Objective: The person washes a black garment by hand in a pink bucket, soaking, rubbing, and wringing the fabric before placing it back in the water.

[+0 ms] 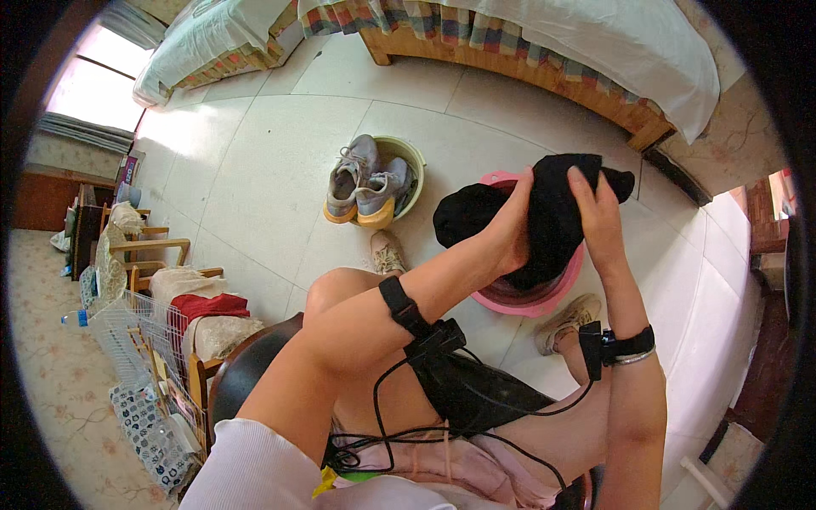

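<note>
A black cloth item [558,197], perhaps a garment, is held up between my two hands over a pink plastic basin [542,306]. My left hand [513,226] grips its left side, the fingers partly hidden by the fabric. On its right side my right hand [598,220] pinches the cloth, thumb and fingers near its upper end. More black fabric [468,213] bulges over the basin's left rim, and whether it is the same piece I cannot tell. Cloth and forearm hide much of the basin's inside.
Left of the basin, a pale green bucket [419,175] holds a pair of grey sneakers [366,182] with yellow soles. Black cables [382,408] run across my lap between wrist straps. A wooden bed [510,70] stands ahead; chairs [153,245] line the left.
</note>
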`<state>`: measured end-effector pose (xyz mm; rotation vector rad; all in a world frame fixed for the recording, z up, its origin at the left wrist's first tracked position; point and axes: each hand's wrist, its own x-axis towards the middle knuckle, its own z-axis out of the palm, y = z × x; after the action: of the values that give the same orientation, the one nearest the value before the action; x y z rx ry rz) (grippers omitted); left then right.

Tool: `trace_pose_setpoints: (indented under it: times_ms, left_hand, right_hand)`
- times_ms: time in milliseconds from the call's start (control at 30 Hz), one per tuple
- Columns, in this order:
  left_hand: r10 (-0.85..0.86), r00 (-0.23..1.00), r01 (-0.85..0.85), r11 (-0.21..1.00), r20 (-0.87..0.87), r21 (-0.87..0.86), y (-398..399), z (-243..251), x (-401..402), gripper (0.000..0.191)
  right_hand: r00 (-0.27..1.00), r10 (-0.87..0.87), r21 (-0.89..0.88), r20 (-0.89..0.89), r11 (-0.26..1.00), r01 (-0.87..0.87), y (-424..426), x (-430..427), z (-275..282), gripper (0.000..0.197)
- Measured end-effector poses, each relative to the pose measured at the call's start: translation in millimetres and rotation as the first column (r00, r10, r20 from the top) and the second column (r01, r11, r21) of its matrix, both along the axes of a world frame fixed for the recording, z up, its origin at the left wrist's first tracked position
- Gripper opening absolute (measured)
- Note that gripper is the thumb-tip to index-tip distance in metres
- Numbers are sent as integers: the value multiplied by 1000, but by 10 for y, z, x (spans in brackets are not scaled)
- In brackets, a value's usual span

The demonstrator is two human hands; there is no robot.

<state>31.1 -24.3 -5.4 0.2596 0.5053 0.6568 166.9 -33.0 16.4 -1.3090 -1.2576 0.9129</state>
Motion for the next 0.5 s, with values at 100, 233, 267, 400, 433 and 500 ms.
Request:
trace_pose_setpoints:
  times_ms: [100,233,267,400,433,500]
  left_hand:
    - [18,998,-14,998,-60,57,38,107,-42,62]
    - [145,954,-80,967,-263,243,142,238,-162,49]
    - [204,944,-145,962,-260,231,137,279,-180,39]
    - [248,928,-176,949,-278,260,165,324,-230,38]
    - [269,928,-213,950,-257,226,208,245,-233,37]
    - [291,927,-250,949,-236,191,251,137,-226,36]
  right_hand:
    - [993,42,-11,113,999,-41,1,25,50,34]
    - [970,-81,-71,229,992,100,31,187,-38,35]
    - [963,-112,-85,244,987,136,23,217,-29,36]
    - [960,-83,-99,268,989,113,33,298,-55,39]
    - [945,-49,-133,324,986,96,19,268,-39,39]
    - [945,-62,-152,322,982,116,-27,66,-102,37]
